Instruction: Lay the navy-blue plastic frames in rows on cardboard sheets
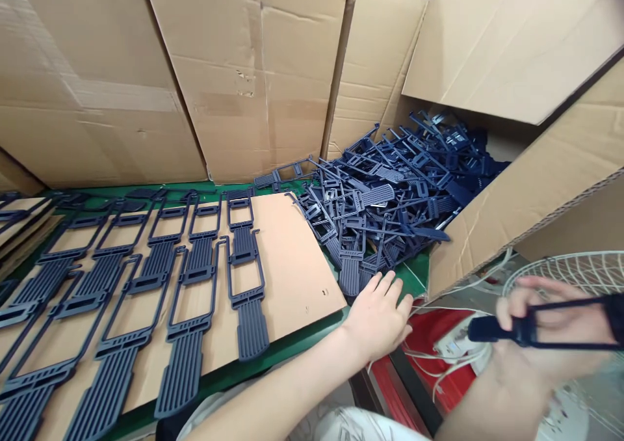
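Observation:
My right hand [541,337], at the right side, grips a dark blue plastic frame part [524,329] with a flat tab at one end; it is slightly blurred, and its far end runs past the picture's edge. Fingers stretched out, my left hand [380,314] is at the table's near edge, just in front of a heap of similar plastic parts [385,194]. I cannot tell whether its fingertips touch the heap. To its left, several of these parts, such as one ribbed piece [252,330], lie in overlapping rows on a cardboard sheet [292,259].
Tall cardboard boxes [234,70] wall off the back, and an angled box flap [526,187] edges the heap at right. Beneath is a green table top [312,337]. A white wire fan guard [575,262], cables and a red container [429,337] are at lower right.

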A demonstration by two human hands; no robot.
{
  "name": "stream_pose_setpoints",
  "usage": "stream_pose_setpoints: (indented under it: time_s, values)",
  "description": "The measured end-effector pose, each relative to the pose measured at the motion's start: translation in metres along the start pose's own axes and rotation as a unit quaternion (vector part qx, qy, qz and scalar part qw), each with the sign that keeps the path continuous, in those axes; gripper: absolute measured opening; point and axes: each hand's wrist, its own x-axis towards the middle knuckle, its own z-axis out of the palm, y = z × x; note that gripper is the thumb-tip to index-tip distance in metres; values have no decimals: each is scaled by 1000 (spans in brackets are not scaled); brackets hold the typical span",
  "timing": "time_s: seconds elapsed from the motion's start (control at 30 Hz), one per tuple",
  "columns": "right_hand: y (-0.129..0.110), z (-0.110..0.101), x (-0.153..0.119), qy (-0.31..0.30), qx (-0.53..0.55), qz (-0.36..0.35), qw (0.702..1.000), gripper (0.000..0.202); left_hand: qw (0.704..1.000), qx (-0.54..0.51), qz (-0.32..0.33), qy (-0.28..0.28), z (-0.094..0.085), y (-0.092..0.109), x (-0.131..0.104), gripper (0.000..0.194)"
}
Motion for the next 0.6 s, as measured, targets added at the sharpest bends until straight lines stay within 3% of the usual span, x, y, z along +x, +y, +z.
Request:
stream_pose_setpoints:
  time_s: [0.13, 0.23, 0.37, 0.47, 0.6]
  values:
    - [50, 4, 0, -44, 32, 132, 990, 32, 998, -4, 51, 37, -4, -6, 0, 12]
    - [75, 16, -12, -48, 23, 158, 986, 34, 996, 7, 73, 47, -5, -7, -2, 14]
    - [86, 21, -20, -58, -2, 169, 984, 52, 995, 26, 80, 60, -6, -5, -5, 21]
    - [91, 19, -20, -50, -18, 164, 985, 53, 994, 35, 80, 61, -9, -2, -10, 22]
    - [97, 18, -22, 28, -28, 135, 990, 47, 994, 38, 80, 59, -16, 3, -20, 20]
